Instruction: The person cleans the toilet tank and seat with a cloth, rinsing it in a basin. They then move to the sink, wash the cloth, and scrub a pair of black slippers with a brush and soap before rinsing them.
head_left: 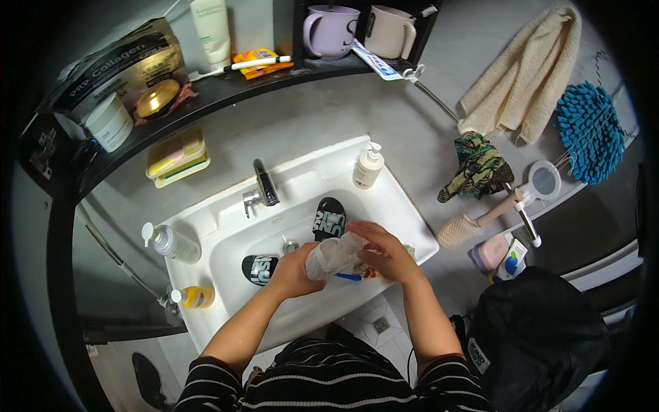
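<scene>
Over the front right of the white sink (223, 250), my left hand (292, 271) is closed around a translucent white plastic packet (329, 259). My right hand (381, 253) has its bent fingers and thumb at the packet's upper right end, pinching its thin film. What is inside the packet cannot be made out. Two black slippers with pale lettering lie in the basin: one slipper (330, 217) beyond my hands, the other slipper (261, 268) left of my left hand. A blue handle (348, 277) shows just below the packet, partly hidden.
A chrome faucet (265, 183) rises at the back of the sink. Pump bottles stand on its rim, one bottle (368, 166) back right, another bottle (175, 244) left, near a yellow bottle (199, 297). Above runs a black shelf (240, 86) with toiletries. A black bag (535, 336) is at lower right.
</scene>
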A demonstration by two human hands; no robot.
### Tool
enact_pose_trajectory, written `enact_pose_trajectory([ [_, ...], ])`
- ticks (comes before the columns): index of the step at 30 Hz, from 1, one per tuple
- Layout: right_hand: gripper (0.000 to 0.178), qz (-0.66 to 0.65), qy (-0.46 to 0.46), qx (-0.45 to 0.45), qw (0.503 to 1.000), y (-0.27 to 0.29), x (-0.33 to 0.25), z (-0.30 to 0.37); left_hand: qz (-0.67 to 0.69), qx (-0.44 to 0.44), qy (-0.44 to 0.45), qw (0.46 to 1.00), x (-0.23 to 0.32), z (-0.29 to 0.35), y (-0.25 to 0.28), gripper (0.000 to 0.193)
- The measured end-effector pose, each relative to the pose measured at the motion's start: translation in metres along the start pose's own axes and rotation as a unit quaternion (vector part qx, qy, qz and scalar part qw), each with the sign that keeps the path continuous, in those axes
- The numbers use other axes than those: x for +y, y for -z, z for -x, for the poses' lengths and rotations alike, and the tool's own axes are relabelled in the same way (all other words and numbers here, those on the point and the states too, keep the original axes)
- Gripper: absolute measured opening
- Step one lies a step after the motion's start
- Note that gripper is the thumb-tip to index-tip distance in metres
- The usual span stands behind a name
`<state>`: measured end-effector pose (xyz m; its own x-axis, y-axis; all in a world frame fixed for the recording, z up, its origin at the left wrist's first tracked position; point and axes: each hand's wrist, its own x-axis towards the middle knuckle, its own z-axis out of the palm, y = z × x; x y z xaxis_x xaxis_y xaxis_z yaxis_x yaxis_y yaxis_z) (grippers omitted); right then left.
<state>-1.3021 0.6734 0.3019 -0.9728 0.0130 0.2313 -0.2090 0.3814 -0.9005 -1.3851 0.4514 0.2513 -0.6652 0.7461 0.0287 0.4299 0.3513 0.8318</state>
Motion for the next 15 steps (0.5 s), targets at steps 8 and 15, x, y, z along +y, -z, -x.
enact_pose_trajectory([
  [8,0.054,-0.140,-0.055,0.172,0.973,0.025,-0.008,0.032,0.044,-0.030,-0.058,0.997,0.038,-0.041,-0.036,0.076],
  [15,0.065,-0.165,-0.015,0.334,0.928,0.055,-0.016,0.064,0.075,-0.073,-0.152,0.983,0.085,-0.075,-0.076,0.075],
])
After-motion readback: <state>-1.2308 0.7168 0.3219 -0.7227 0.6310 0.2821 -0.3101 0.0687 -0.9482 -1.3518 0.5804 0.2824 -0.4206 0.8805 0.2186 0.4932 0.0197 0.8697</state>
